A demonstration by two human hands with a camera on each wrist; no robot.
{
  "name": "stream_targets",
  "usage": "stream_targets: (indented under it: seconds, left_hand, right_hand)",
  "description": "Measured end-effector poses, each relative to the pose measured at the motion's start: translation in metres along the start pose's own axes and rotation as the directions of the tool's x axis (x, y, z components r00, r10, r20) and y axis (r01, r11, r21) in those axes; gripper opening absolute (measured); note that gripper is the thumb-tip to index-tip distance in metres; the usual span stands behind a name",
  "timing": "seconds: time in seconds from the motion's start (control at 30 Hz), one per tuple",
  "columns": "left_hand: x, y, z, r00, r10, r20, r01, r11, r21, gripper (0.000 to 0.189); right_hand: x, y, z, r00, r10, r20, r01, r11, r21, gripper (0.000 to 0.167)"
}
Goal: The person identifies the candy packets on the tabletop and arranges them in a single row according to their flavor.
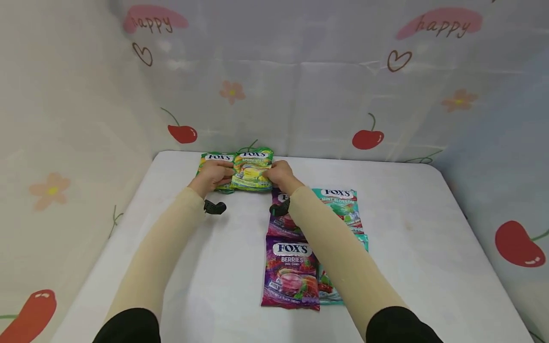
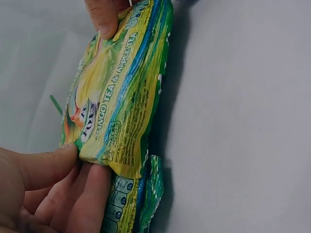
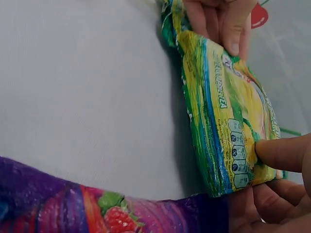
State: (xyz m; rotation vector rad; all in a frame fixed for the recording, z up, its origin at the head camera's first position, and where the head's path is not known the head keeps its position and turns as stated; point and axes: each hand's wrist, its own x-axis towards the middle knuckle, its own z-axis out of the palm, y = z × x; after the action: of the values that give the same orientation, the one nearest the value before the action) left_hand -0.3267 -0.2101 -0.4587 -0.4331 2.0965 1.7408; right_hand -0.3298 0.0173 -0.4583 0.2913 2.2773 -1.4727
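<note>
A yellow-green Fox's candy bag [image 1: 252,170] is held by both hands at the far side of the table. My left hand [image 1: 213,175] pinches its left edge, thumb on the front and fingers behind, as the left wrist view shows. On the opposite edge my right hand [image 1: 280,174] has the same kind of pinch, seen in the right wrist view. Partly under the left hand lies a second yellow-green candy bag [image 1: 216,156], overlapped by the held one. A purple candy bag [image 3: 121,211] lies just nearer than the right hand, partly hidden by the forearm.
A purple Berries candy bag [image 1: 290,276] lies in front, with a teal Mint Blossom bag [image 1: 343,205] and another teal bag [image 1: 330,293] to its right, partly under my right forearm. The white table [image 1: 429,247] ends at a patterned cloth backdrop [image 1: 300,109].
</note>
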Motion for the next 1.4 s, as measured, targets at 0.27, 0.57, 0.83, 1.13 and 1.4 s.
stream_targets:
  seconds: [0.27, 0.57, 0.83, 1.13, 1.4]
  left_hand:
    - [0.003, 0.002, 0.005, 0.998, 0.011, -0.058, -0.007, 0.997, 0.074, 0.041]
    - [-0.003, -0.001, 0.007, 0.986, 0.127, -0.109, -0.107, 0.979, 0.172, 0.033]
    - [-0.005, 0.001, 0.013, 0.962, 0.236, -0.139, -0.202, 0.955, 0.218, 0.026]
    - [-0.026, 0.003, 0.029, 0.981, 0.188, 0.044, -0.193, 0.964, 0.184, 0.033]
    - [-0.056, -0.003, 0.044, 0.969, 0.191, 0.157, -0.215, 0.964, 0.159, 0.035]
  right_hand:
    - [0.002, 0.003, -0.005, 0.999, -0.001, -0.032, -0.003, 0.993, -0.120, 0.051]
    - [0.005, 0.009, -0.008, 0.998, -0.047, -0.044, 0.043, 0.996, -0.076, 0.051]
    - [-0.005, 0.010, -0.029, 0.996, -0.086, 0.000, 0.085, 0.995, 0.053, 0.047]
    - [-0.047, 0.020, -0.062, 0.968, -0.238, 0.080, 0.226, 0.965, 0.130, 0.048]
    - [-0.084, 0.044, -0.085, 0.955, -0.282, 0.096, 0.266, 0.952, 0.149, 0.048]
